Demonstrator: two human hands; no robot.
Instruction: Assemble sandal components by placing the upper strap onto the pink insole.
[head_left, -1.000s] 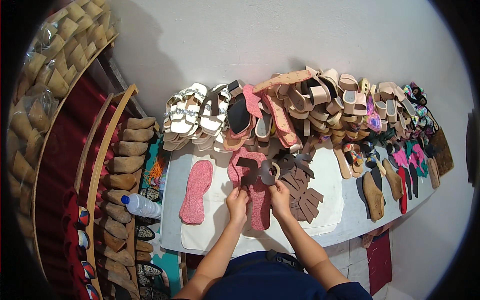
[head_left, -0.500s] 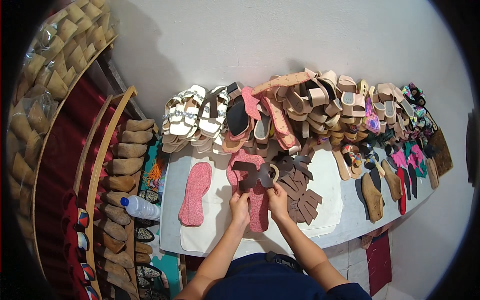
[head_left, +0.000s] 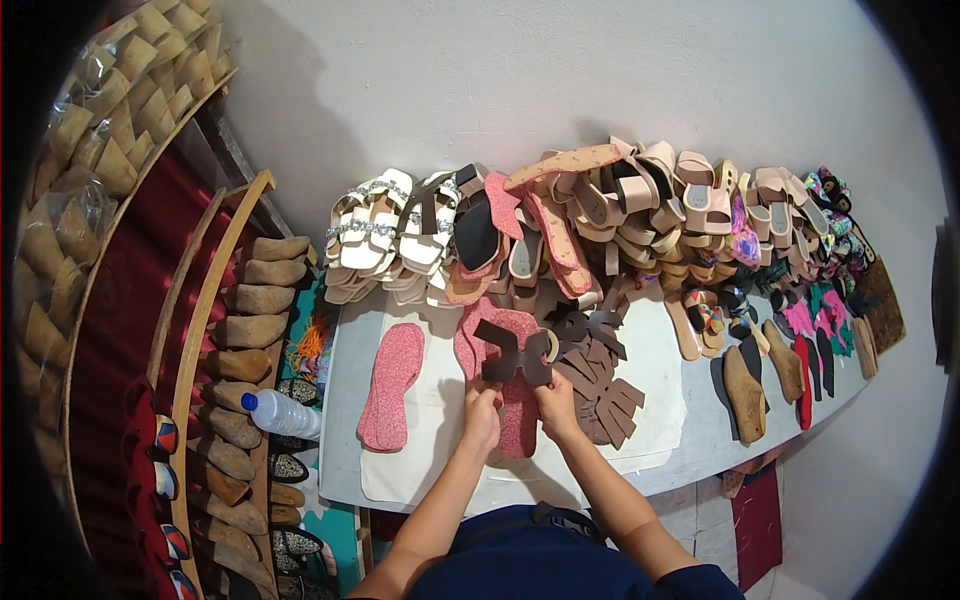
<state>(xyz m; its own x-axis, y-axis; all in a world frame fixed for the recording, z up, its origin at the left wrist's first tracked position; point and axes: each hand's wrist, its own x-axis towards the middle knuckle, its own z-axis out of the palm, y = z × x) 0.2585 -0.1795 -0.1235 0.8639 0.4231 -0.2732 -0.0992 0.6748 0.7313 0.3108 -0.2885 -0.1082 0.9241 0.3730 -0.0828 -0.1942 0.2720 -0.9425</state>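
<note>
Between my two hands is a dark brown sandal upper (head_left: 517, 366), a cut piece with a narrow waist and forked straps. My left hand (head_left: 482, 415) pinches its near left corner, and my right hand (head_left: 556, 402) pinches the near right corner. Beneath it, pink speckled insoles (head_left: 518, 430) lie on a white sheet (head_left: 440, 465). Another pink insole stack (head_left: 388, 390) rests to the left. Right beside my right hand is a pile of brown uppers (head_left: 605, 400). A pale ring, perhaps a tape roll (head_left: 551, 345), is partly hidden behind the held piece.
Finished sandals (head_left: 600, 210) are heaped along the table's wall side. Wooden shoe lasts (head_left: 743, 395) and coloured scraps (head_left: 825, 315) lie to the right. At the left, a capped bottle (head_left: 283, 415) stands near a rack of lasts (head_left: 245, 333). The table (head_left: 340, 470) has a curved-looking near edge.
The brown upper has turned in my hands: its straps now point more away from me, and its near edge sits lower. Both hands still grip it, shifted slightly.
</note>
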